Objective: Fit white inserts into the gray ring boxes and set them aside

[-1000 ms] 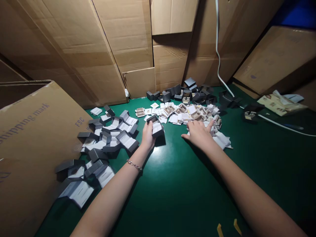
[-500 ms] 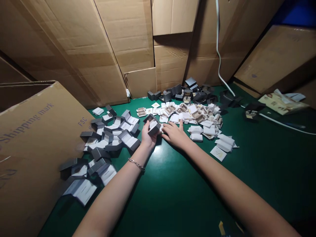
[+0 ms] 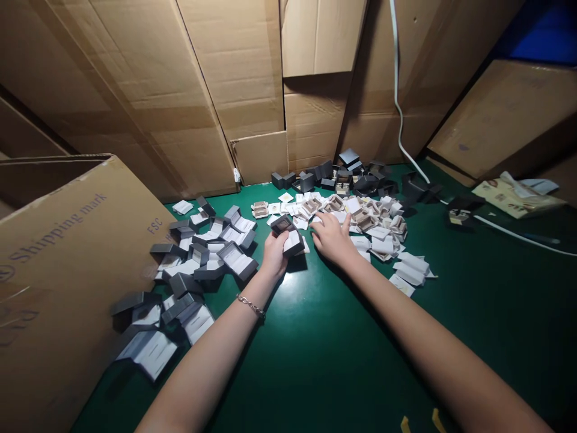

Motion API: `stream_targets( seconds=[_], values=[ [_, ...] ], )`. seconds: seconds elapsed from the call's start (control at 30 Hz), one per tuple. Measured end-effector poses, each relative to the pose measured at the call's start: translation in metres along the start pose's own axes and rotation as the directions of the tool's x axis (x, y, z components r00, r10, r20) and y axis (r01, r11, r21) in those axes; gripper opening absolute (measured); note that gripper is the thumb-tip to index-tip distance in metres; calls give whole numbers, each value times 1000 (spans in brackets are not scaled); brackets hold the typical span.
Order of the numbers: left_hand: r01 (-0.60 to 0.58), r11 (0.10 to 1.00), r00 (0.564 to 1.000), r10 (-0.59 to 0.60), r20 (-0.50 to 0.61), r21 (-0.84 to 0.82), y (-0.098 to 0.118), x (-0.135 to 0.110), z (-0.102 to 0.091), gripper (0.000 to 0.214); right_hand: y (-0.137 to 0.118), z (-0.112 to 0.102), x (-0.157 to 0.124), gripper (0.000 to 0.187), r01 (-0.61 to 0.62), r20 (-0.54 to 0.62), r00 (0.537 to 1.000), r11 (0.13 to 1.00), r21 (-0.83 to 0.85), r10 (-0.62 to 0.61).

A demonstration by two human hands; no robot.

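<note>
My left hand (image 3: 275, 255) is closed around a small black jewelry box (image 3: 294, 242), its lid raised and something white inside. A white card piece lies on the table just beyond that box, partly hidden by it. To the right, my right hand (image 3: 331, 239) has its fingers spread at the near edge of a heap of white folded card inserts (image 3: 360, 213). Its fingertips reach the loose pieces, and I cannot make out anything held in them. On the left, several black jewelry boxes (image 3: 238, 260) with white inserts lie with their lids up.
More black boxes (image 3: 324, 171) are piled at the back against cardboard cartons (image 3: 252, 72). A large open carton (image 3: 58, 264) stands at the left. At the right, a white cable (image 3: 399, 114) runs down onto the green table (image 3: 297, 349), near a printed plastic bag (image 3: 509, 195).
My right hand has moved away from the box, right and slightly up to the inserts, fingers spreading. The box in my left hand has shifted slightly right and turned.
</note>
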State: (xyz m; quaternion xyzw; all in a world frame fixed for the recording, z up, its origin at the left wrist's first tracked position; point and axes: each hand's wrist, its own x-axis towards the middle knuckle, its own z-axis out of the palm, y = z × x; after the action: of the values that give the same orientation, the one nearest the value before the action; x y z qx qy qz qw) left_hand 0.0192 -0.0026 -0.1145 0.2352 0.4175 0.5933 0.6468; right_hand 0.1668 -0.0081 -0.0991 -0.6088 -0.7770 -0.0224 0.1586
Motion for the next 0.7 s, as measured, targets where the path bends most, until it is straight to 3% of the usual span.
stream_targets(
  seconds=[0.1, 0.2, 0.4, 0.47, 0.6, 0.7],
  values=[
    [-33, 999, 999, 33, 14, 13, 0, -1, 1, 28, 1, 4, 27, 33, -12, -48, 999, 999, -36, 10],
    [-30, 1000, 999, 30, 12, 5, 1, -2, 3, 28, -1, 8, 57, 39, 11, -19, 1000, 996, -94, -13],
    [-27, 999, 998, 26, 56, 17, 2, -3, 3, 37, -5, 14, 101, 51, 35, 243, 970, 983, -182, 10],
    [-23, 999, 998, 21, 64, 30, 1, -3, 2, 36, -5, 14, 107, 52, 29, 280, 960, 984, -176, 22],
    [-32, 999, 997, 30, 68, 29, -1, -1, 3, 36, -5, 11, 107, 44, 54, 202, 979, 995, -84, -36],
    [-35, 999, 998, 34, 58, 18, -1, -1, 4, 35, -6, 2, 102, 38, 51, 52, 997, 993, 110, -57]
  ],
)
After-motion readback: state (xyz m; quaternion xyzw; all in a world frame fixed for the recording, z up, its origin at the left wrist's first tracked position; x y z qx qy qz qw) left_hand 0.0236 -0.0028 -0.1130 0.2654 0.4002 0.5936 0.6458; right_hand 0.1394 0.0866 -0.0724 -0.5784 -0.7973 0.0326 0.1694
